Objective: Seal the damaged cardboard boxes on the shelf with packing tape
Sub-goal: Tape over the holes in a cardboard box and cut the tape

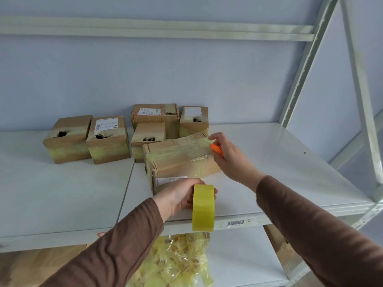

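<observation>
Brown sleeves (pixel 116 245) reach in from the bottom edge, and between them, on the level below, sits a clear bag of yellowish tape scraps (pixel 182 259). Up front, the left hand (pixel 182 195) grips the yellow tape roll (pixel 203 207), fingers curled round it from behind with the thumb side toward the camera, the roll standing on edge over the shelf's front lip. Just below it on that lip is a barcode label (pixel 235 223). Next back, the big box (pixel 180 160) lies on the white shelf (pixel 279 162), wrapped in glossy tape across its top, a white label on its near face. At its right end the right hand (pixel 230 156) pinches an orange cutter (pixel 216 149), fingers closed round the handle, index finger stretched to the box's top edge; the blade itself can't be made out. Behind, touching the big box, a small box (pixel 148 133) shows a torn black hole. Further left stand two more holed boxes side by side, the left box (pixel 66 139) and the labelled box (pixel 107 139). Against the pale wall at the back sit a wide box (pixel 155 114) and a narrow box (pixel 193 121), both torn. Grey uprights (pixel 360 100) frame the right side.
</observation>
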`<state>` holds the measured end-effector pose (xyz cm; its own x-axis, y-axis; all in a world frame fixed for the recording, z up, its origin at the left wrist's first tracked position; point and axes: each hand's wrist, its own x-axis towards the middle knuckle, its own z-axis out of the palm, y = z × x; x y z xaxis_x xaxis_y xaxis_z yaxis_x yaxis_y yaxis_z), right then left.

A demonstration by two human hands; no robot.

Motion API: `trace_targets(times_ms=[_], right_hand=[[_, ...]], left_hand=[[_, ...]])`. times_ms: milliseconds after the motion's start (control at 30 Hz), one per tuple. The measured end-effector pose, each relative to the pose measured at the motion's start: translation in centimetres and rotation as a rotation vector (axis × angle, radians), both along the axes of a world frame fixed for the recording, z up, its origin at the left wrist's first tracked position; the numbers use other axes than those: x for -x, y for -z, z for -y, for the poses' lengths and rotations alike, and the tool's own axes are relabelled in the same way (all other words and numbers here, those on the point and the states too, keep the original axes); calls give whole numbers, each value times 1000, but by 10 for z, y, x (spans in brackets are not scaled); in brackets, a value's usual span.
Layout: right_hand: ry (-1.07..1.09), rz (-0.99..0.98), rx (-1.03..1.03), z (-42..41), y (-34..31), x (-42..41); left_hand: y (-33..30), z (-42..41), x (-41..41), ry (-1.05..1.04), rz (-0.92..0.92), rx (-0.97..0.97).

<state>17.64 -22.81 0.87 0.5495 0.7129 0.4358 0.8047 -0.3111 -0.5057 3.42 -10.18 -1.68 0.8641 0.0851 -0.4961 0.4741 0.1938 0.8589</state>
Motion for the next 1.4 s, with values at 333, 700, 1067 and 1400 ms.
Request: trace_targets(times_ms=[333,700,1067,1400], right_hand=[[146,342,64,-22,35,6],[268,374,-21,-36,47,17],[138,-367,-709,22,28,53],[-157,-609,-503,55,-14,103]], left_hand=[[12,-13,22,66,69,-26],[5,-19,35,28,192,-100],[-24,-16,22,-41,427,-104],[-81,-41,-43,-29,527,-491]])
